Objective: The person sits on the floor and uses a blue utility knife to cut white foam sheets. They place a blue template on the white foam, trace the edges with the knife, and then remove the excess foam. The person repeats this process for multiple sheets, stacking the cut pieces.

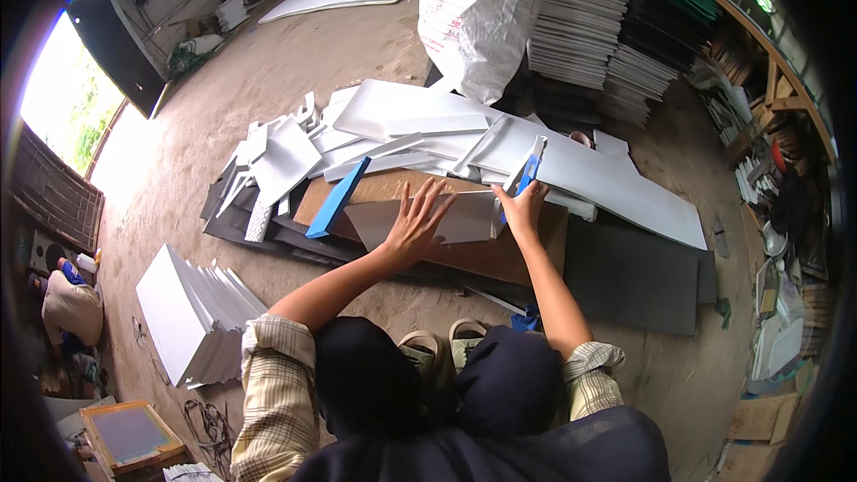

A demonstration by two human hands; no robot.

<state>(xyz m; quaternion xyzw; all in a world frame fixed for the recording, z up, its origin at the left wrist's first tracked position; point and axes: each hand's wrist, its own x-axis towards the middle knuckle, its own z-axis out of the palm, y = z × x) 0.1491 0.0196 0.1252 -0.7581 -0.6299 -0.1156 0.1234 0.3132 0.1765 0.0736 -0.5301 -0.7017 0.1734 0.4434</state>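
A blue utility knife is held in my right hand, its blade end pointing up and away from me. That hand is at the right end of a thin whitish panel; its thumb is close to the panel's edge, and I cannot tell if it touches. My left hand rests on the panel's left part with its fingers spread. The panel lies over a brown board. Left of my left hand, a narrow blue strip stands at a slant on the board.
White offcuts and long white sheets lie heaped beyond the board. Dark sheets extend right. White panels stand stacked at left. Behind are a white sack and tall sheet stacks.
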